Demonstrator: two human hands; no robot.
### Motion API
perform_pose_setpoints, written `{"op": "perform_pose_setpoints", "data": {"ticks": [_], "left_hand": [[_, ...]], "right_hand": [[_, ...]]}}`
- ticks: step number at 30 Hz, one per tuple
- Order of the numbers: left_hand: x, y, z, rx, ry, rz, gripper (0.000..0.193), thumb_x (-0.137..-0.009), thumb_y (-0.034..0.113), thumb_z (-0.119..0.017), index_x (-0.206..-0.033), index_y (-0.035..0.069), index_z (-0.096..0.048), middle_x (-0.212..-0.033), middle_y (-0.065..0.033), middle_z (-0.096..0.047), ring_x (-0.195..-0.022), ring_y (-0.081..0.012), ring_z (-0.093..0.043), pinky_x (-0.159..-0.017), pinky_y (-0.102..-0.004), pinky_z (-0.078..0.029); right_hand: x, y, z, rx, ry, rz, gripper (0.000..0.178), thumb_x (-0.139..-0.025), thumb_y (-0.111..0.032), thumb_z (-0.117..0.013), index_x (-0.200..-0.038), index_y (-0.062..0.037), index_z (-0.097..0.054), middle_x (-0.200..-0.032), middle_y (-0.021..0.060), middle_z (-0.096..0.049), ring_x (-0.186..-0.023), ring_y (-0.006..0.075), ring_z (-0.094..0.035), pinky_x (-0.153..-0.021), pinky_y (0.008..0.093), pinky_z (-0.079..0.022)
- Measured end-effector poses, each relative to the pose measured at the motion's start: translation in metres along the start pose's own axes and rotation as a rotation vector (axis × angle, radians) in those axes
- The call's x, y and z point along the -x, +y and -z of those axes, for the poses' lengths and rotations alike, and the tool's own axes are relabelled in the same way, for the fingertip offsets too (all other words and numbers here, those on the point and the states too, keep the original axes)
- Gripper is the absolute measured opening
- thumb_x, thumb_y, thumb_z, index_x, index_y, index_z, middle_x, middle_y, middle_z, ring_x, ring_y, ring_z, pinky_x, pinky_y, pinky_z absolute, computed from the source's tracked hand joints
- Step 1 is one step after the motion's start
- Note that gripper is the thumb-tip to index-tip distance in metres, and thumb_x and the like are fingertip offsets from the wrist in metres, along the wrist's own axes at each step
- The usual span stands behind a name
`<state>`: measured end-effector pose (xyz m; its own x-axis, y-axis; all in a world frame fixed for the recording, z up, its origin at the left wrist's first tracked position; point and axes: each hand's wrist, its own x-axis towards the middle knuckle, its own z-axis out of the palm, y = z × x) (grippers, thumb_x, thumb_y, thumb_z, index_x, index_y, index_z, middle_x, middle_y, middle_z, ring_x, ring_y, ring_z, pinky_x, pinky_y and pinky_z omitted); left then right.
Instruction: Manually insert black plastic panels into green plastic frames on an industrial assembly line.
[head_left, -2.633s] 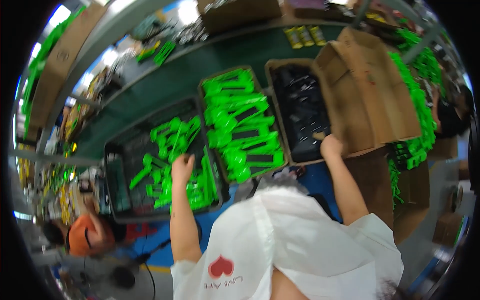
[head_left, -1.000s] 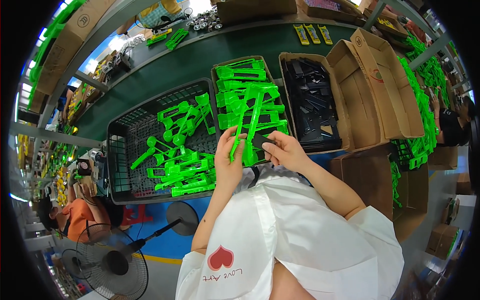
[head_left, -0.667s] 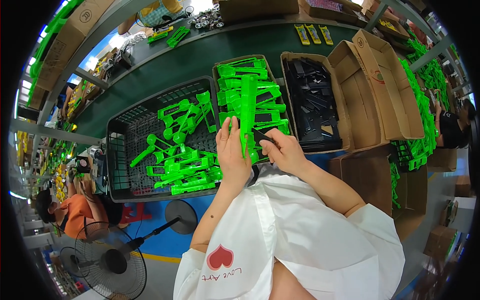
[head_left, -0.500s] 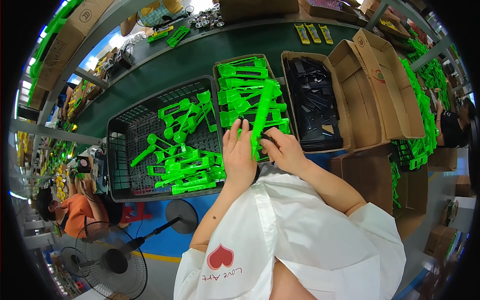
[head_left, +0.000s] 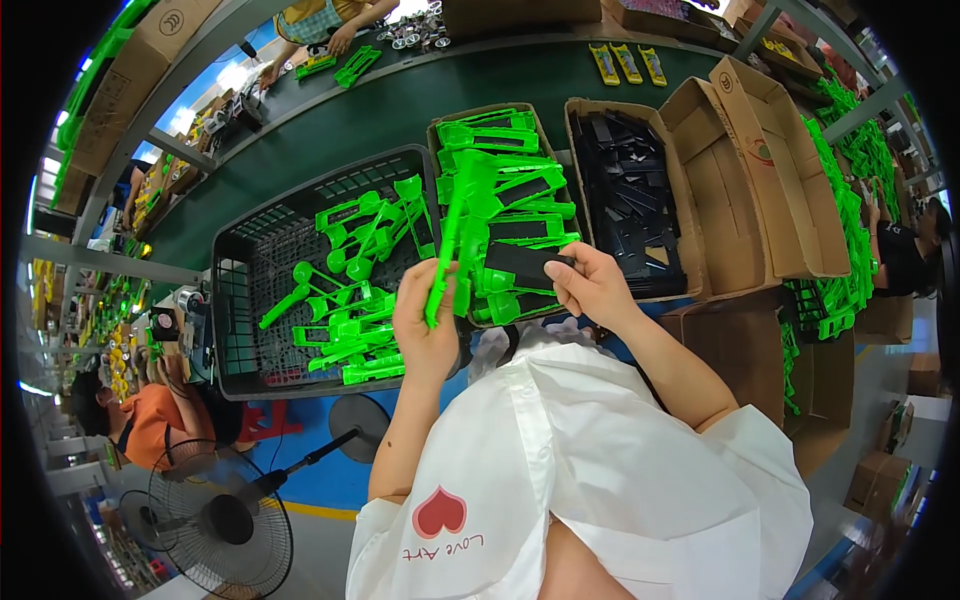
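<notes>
At the centre of the view, the left hand point(head_left: 425, 315) wraps its fingers round the lower end of a long green plastic part point(head_left: 462, 225), whose upper end leans toward one o'clock, above a carton point(head_left: 547, 140) packed with more green pieces. To its three o'clock, the right hand point(head_left: 592, 285) pinches one end of a flat black plate point(head_left: 518, 262) between thumb and fingers, narrow in grip; the plate points toward nine o'clock (whether it touches the green part, I cannot tell). At the left hand's ten o'clock sits a black crate point(head_left: 237, 320) with loose green pieces inside. At the right hand's one o'clock, a second carton point(head_left: 685, 220) holds many dark pieces. Farther toward one o'clock, three yellow packs point(head_left: 627, 65) lie in a row on the green bench point(head_left: 380, 120).
</notes>
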<state>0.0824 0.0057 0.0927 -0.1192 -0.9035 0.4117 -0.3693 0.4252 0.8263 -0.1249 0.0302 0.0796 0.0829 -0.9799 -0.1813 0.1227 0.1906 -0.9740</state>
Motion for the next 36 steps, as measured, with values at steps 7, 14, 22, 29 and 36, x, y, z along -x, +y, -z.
{"op": "perform_pose_setpoints", "data": {"ticks": [7, 14, 22, 29, 36], "left_hand": [[-0.007, 0.010, -0.009, 0.636, 0.327, 0.410, 0.015, -0.085, 0.005, -0.044, -0.100, 0.003, -0.042, -0.100, -0.0118, -0.051, -0.070, -0.0150, -0.055, -0.062, -0.0264, -0.045], [0.002, 0.008, -0.017, 0.785, 0.146, 0.512, 0.027, -0.077, 0.003, -0.058, -0.096, 0.008, -0.039, -0.086, -0.0095, -0.055, -0.077, -0.0161, -0.056, -0.065, -0.0296, -0.048], [-0.001, 0.014, -0.020, 0.834, 0.166, 0.595, 0.029, -0.075, 0.003, -0.061, -0.093, 0.007, -0.039, -0.084, -0.0065, -0.053, -0.074, -0.0130, -0.053, -0.062, -0.0273, -0.048], [0.002, 0.011, -0.028, 0.742, 0.185, 0.543, 0.030, -0.074, 0.003, -0.062, -0.091, 0.007, -0.038, -0.082, -0.0064, -0.052, -0.069, -0.0130, -0.054, -0.059, -0.0246, -0.047], [0.005, 0.012, -0.028, 0.823, 0.178, 0.611, 0.031, -0.074, 0.006, -0.063, -0.091, 0.008, -0.037, -0.081, -0.0060, -0.052, -0.071, -0.0134, -0.054, -0.062, -0.0264, -0.046]], "right_hand": [[0.007, -0.004, -0.013, -0.107, -0.087, -0.012, 0.014, -0.084, -0.016, -0.051, -0.081, -0.0031, -0.046, -0.053, 0.0014, -0.050, -0.040, 0.0042, -0.041, -0.036, 0.0182, -0.030], [0.009, 0.001, -0.020, 0.028, -0.032, 0.029, 0.012, -0.084, -0.013, -0.051, -0.081, -0.0027, -0.046, -0.053, 0.0018, -0.050, -0.039, 0.0041, -0.040, -0.035, 0.0174, -0.030], [0.013, 0.004, -0.023, 0.403, 0.090, 0.258, 0.014, -0.082, -0.013, -0.054, -0.079, -0.0007, -0.048, -0.052, 0.0023, -0.051, -0.043, 0.0049, -0.047, -0.040, 0.0186, -0.035], [0.015, 0.009, -0.023, 0.456, 0.109, 0.262, 0.014, -0.081, -0.012, -0.055, -0.079, -0.0002, -0.047, -0.052, 0.0028, -0.052, -0.045, 0.0058, -0.049, -0.041, 0.0196, -0.037], [0.013, 0.012, -0.021, 0.356, 0.122, 0.216, 0.017, -0.080, -0.018, -0.055, -0.078, -0.0023, -0.048, -0.051, 0.0051, -0.052, -0.044, 0.0119, -0.050, -0.041, 0.0241, -0.036]]}}
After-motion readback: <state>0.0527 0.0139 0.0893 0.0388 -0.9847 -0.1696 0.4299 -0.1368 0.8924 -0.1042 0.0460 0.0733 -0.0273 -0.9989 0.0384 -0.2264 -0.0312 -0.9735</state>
